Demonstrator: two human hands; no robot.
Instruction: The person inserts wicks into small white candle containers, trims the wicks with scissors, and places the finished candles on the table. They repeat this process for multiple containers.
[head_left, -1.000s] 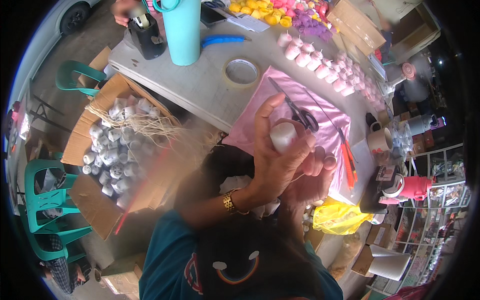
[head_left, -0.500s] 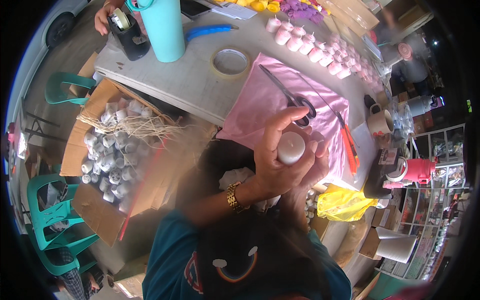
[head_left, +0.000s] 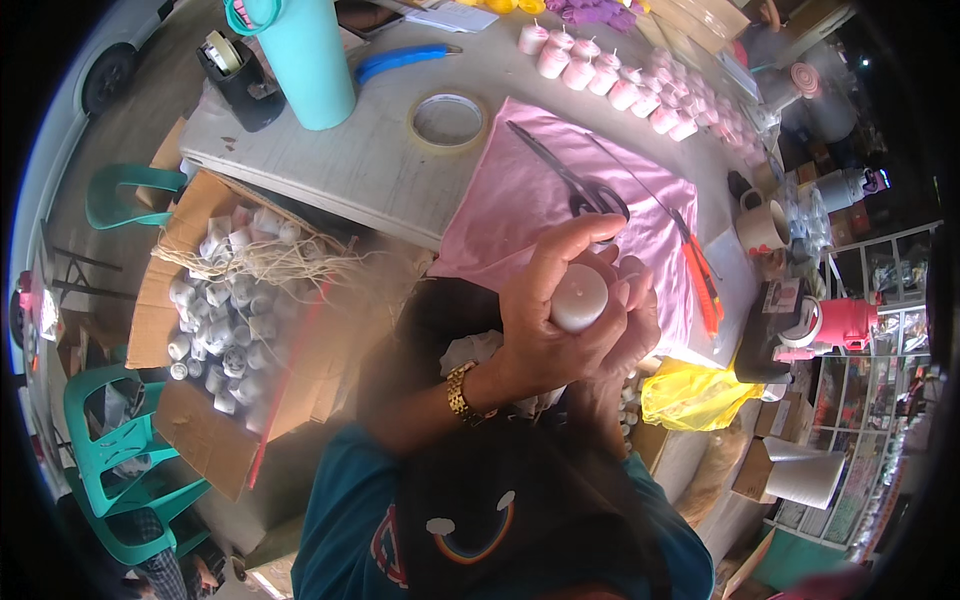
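A pale grey-white candle [head_left: 579, 300] is held upright between my hands, its round top and short wick facing up. My left hand [head_left: 545, 325], with a gold watch at the wrist, curls around its left and near sides, the index finger raised. Against the far right side of the candle, my right hand [head_left: 636, 325] has its fingers bent; part of it is hidden behind the left hand. Beneath and beyond them lies a pink cloth [head_left: 520, 190] on the table, with black-handled scissors [head_left: 575, 185] and an orange cutter [head_left: 702, 285] on it.
Pink candles [head_left: 625, 92] stand in rows at the back right. A tape roll [head_left: 447, 120], blue-handled tool [head_left: 405, 62] and teal tumbler [head_left: 310, 75] are on the table. At left, a cardboard box [head_left: 150, 310] holds small white pieces and string. A yellow plastic bag [head_left: 695, 395] lies at right.
The view has shifted slightly. My right hand's fingers have moved a little around the candle, which stays in my grip. Another person's hand beside the black tape dispenser has gone from view.
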